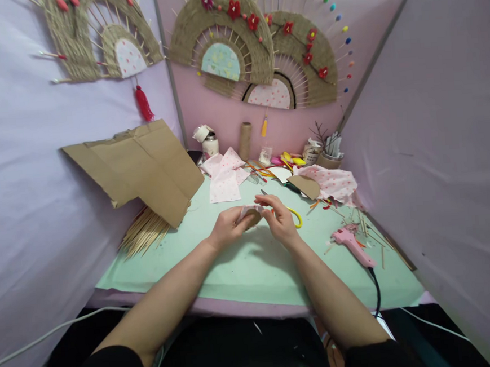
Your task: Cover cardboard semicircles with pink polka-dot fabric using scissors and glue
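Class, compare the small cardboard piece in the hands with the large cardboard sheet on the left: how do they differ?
Size: the small cardboard piece is far smaller than the large cardboard sheet.
Covering: the piece carries pale cloth; the sheet looks bare.
Place: the piece is in the left hand, the right hand at its edge; the sheet rests untouched by the wooden sticks.
Both are brown cardboard.

A: Small brown cardboard piece (254, 220) with pale dotted cloth (249, 208)?
B: Matt, both; pink pistol-shaped plastic glue gun (354, 246): smooth, slightly glossy;
A: Large brown angular cardboard sheet (150, 165)?
B: Matt, creased; tan half-round twine fan (221, 13): rough, fibrous; thin straw-coloured wooden sticks (145, 234): matt.
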{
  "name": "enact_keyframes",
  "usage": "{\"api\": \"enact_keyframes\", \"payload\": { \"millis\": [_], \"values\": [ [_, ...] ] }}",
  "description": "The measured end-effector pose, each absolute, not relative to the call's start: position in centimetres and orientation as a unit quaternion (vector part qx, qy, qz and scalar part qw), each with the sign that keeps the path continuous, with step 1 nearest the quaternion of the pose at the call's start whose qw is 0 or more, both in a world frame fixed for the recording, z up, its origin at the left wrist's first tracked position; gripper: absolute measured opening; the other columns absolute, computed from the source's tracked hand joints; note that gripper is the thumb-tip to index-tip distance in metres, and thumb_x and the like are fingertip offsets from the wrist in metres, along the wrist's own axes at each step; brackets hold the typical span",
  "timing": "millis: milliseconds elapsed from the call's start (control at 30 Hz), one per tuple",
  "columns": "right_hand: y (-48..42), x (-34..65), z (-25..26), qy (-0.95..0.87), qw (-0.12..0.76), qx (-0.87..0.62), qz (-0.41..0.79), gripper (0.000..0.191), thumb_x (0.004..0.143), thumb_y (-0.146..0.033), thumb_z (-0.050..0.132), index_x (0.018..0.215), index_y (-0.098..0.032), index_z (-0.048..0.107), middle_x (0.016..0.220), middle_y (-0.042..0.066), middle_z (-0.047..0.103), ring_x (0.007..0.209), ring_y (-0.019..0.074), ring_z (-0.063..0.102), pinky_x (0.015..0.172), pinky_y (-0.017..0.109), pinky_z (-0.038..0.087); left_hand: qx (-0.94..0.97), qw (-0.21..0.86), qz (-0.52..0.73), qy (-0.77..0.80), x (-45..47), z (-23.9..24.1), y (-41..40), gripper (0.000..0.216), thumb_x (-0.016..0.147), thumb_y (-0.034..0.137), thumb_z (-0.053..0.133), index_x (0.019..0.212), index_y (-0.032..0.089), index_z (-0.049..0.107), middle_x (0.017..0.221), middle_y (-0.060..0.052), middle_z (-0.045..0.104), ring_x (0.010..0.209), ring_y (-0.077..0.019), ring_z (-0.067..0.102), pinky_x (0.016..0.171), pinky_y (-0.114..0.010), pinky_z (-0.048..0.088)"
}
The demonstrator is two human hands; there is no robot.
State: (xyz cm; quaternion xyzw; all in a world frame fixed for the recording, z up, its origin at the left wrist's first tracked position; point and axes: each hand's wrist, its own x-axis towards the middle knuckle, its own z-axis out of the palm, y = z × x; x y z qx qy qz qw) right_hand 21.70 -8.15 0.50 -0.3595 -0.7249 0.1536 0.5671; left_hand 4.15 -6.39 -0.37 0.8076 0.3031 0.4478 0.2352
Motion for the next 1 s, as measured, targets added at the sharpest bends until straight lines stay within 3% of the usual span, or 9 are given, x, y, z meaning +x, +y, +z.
{"api": "enact_keyframes", "payload": {
  "millis": [200, 433, 567, 767, 867, 1000],
  "values": [
    [-8.2, 21.8, 0.6, -0.689, 0.558, -0.416, 0.2, 0.018, 0.084, -0.034, 0.059, 0.078, -0.018, 0.065, 0.076, 0.003, 0.063, 0.075, 0.0159, 0.057, 0.073, 0.029, 0.046, 0.791, 0.256, 0.45, 0.327, 4.0, -0.6, -6.3, 0.026, 0.084, 0.037, 0.053, 0.087, 0.015, 0.068, 0.074, -0.003, 0.066, 0.066, -0.0146, 0.056, 0.063, -0.025, 0.042],
    [-7.9, 21.7, 0.6, -0.646, 0.537, -0.457, 0.292, 0.035, 0.089, -0.045, 0.044, 0.088, -0.017, 0.066, 0.08, 0.004, 0.065, 0.075, 0.0173, 0.057, 0.067, 0.028, 0.045, 0.668, 0.432, 0.477, 0.374, 4.3, -0.2, -5.9, 0.034, 0.075, 0.045, 0.063, 0.085, 0.012, 0.067, 0.077, -0.004, 0.068, 0.069, -0.0179, 0.06, 0.061, -0.026, 0.045],
    [-7.7, 21.8, 0.2, -0.624, 0.514, -0.493, 0.321, 0.038, 0.084, -0.05, 0.05, 0.07, -0.017, 0.061, 0.061, 0.0, 0.055, 0.059, 0.0139, 0.048, 0.056, 0.025, 0.039, 0.595, 0.505, 0.501, 0.374, 4.3, 0.2, -5.5, 0.038, 0.068, 0.047, 0.071, 0.085, 0.012, 0.068, 0.08, -0.006, 0.07, 0.072, -0.0191, 0.062, 0.066, -0.029, 0.047],
    [-7.3, 22.1, -0.2, -0.608, 0.529, -0.525, 0.274, 0.04, 0.079, -0.055, 0.053, 0.065, -0.017, 0.057, 0.057, -0.002, 0.046, 0.056, 0.0121, 0.04, 0.052, 0.024, 0.033, 0.495, 0.656, 0.46, 0.336, 4.5, -0.6, -4.7, 0.046, 0.067, 0.052, 0.07, 0.094, 0.015, 0.067, 0.085, -0.006, 0.071, 0.075, -0.0187, 0.065, 0.068, -0.028, 0.05],
    [-7.3, 22.1, 0.0, -0.599, 0.523, -0.534, 0.288, 0.046, 0.078, -0.059, 0.051, 0.06, -0.018, 0.053, 0.054, -0.002, 0.044, 0.053, 0.012, 0.039, 0.051, 0.024, 0.032, 0.467, 0.687, 0.435, 0.347, 4.4, -0.8, -4.5, 0.045, 0.066, 0.05, 0.072, 0.093, 0.015, 0.067, 0.084, -0.007, 0.071, 0.072, -0.0179, 0.066, 0.065, -0.027, 0.051],
    [-7.4, 21.9, 0.1, -0.581, 0.502, -0.528, 0.364, 0.056, 0.082, -0.067, 0.035, 0.059, -0.018, 0.051, 0.055, 0.0, 0.05, 0.053, 0.0131, 0.044, 0.05, 0.025, 0.034, 0.432, 0.686, 0.464, 0.356, 4.3, -0.5, -4.4, 0.041, 0.066, 0.046, 0.074, 0.09, 0.014, 0.067, 0.083, -0.007, 0.072, 0.069, -0.017, 0.067, 0.064, -0.027, 0.052]
  ]
}}
